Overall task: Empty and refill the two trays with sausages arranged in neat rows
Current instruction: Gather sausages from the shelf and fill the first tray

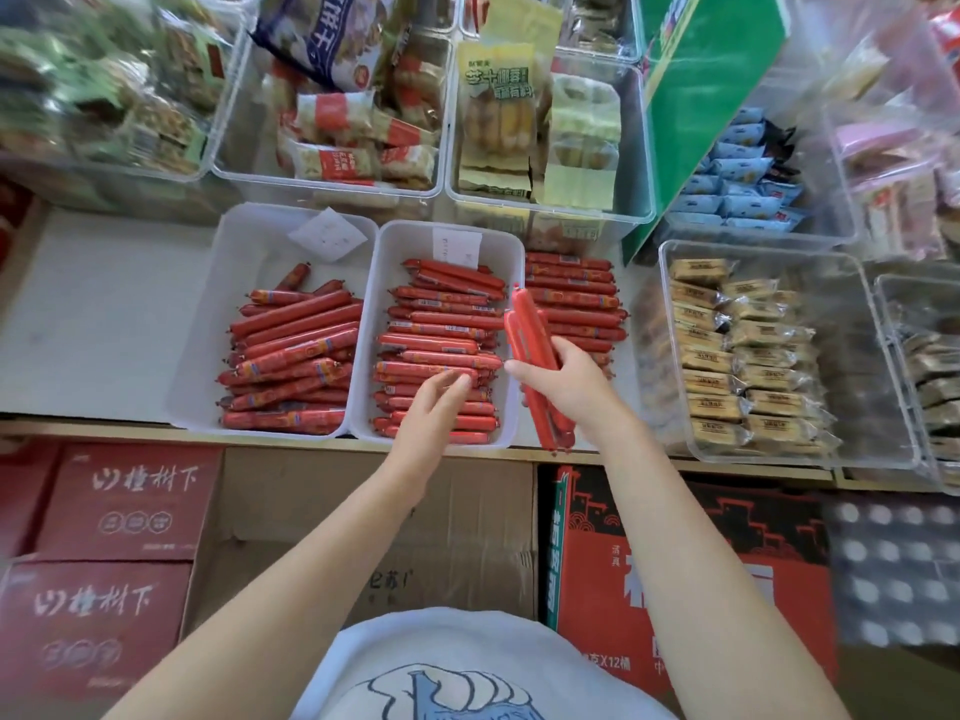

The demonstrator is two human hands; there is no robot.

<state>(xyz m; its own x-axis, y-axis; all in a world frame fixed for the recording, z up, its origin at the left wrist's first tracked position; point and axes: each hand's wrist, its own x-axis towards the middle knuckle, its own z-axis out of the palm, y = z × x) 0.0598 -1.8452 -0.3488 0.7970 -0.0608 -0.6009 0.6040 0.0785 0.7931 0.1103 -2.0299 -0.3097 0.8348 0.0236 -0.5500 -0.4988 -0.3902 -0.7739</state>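
Your right hand (563,379) grips a bundle of sausages (535,356) at frame centre, fingers wrapped round it; the bundle stands tilted, its top end over the right tray's (374,304) right rim, its low end near the shelf (104,304) edge. Your left hand (436,402) sits just left of it, low over the right tray, fingers mostly straight and narrow, tips touching a sausage (431,370) on the pile; can't tell if it pinches. Both forearms reach up from bottom of frame, converging at centre. Left tray (208,324), centre left, holds red sausages lying slanted and loose, plus a paper slip (327,235) at its top. Right tray holds sausages stacked in crosswise rows, with a slip (457,246) at its top edge. More sausages (571,293) lie piled on the shelf just right of that tray, behind the bundle. Clear bin (670,283) at right holds wrapped tan snacks (737,356). Clear bins (447,148) along the upper frame hold bagged snacks. Red cartons (124,501) sit lower left.
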